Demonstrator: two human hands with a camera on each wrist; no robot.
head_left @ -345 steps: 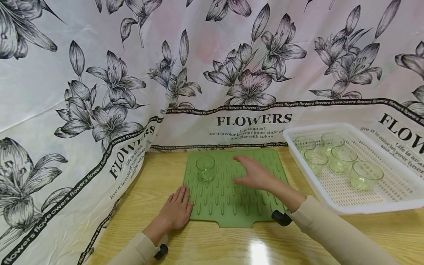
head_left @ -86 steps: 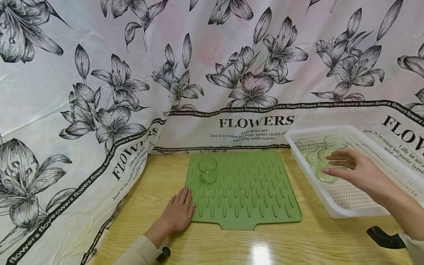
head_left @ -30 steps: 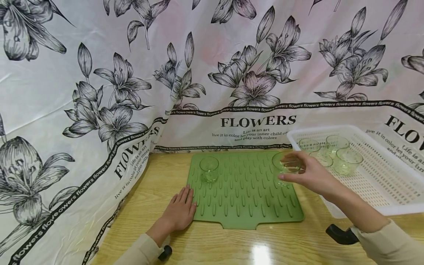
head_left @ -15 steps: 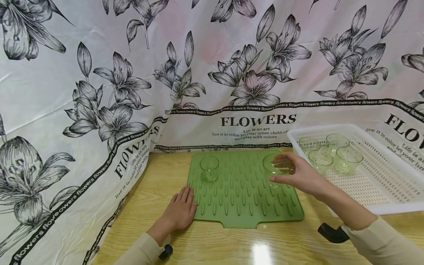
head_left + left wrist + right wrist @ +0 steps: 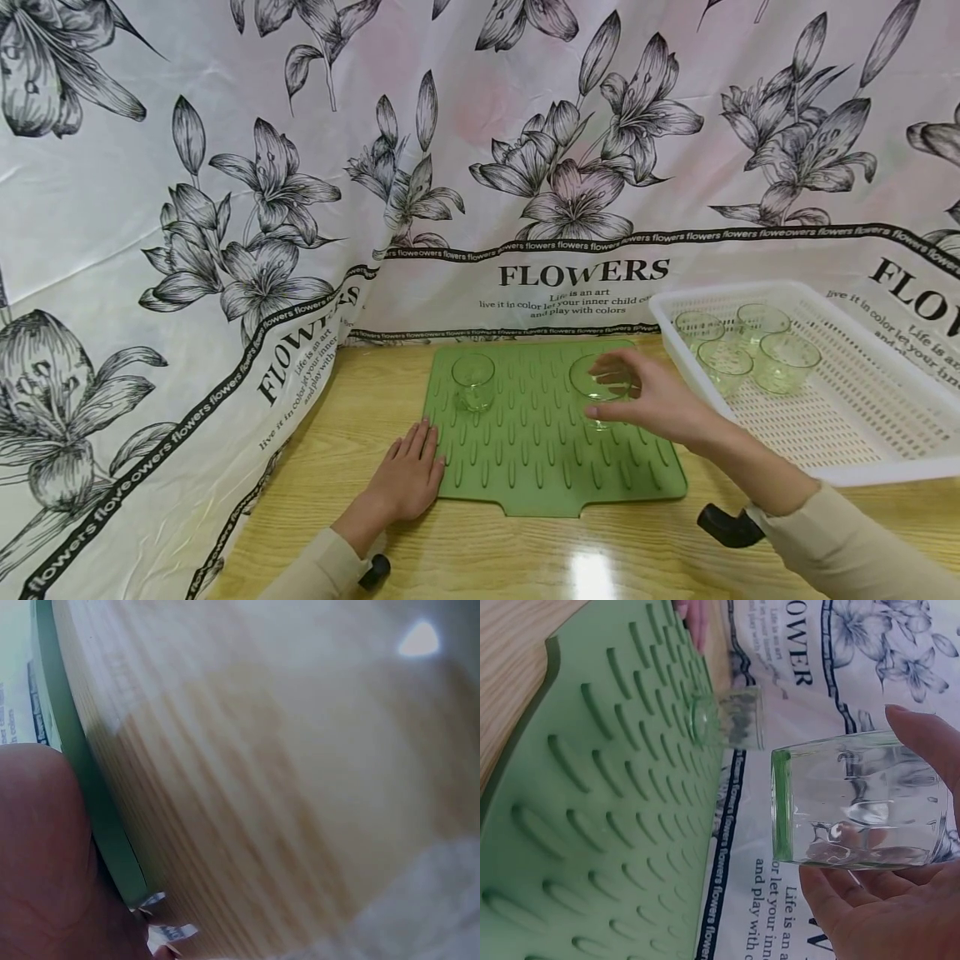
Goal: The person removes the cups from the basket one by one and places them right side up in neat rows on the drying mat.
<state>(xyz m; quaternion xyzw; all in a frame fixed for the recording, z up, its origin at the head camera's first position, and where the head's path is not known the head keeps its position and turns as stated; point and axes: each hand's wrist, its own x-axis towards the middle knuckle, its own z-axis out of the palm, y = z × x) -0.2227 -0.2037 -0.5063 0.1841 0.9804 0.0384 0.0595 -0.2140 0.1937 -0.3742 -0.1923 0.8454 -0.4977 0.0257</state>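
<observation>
My right hand (image 5: 651,398) grips a clear, faintly green glass tumbler (image 5: 855,802) between thumb and fingers. In the right wrist view a gap shows between the tumbler's base and the green ribbed drying mat (image 5: 540,450). Another glass tumbler (image 5: 473,383) stands upright near the mat's far left corner. At the mat's left edge my left hand (image 5: 405,479) lies flat, fingers straight, fingertips right at the edge. The left wrist view has part of that hand (image 5: 37,847) beside the mat's green edge (image 5: 90,772).
A white perforated plastic basket (image 5: 847,475) stands right of the mat, with several glass tumblers (image 5: 787,367) in its left part. Wooden tabletop (image 5: 480,558) lies in front. A flower-printed cloth (image 5: 420,292) hangs behind and along the left side.
Since the earlier frames, my right hand has taken a tumbler from the basket and carried it left over the mat, still moving left in the last second. My left hand has stayed put.
</observation>
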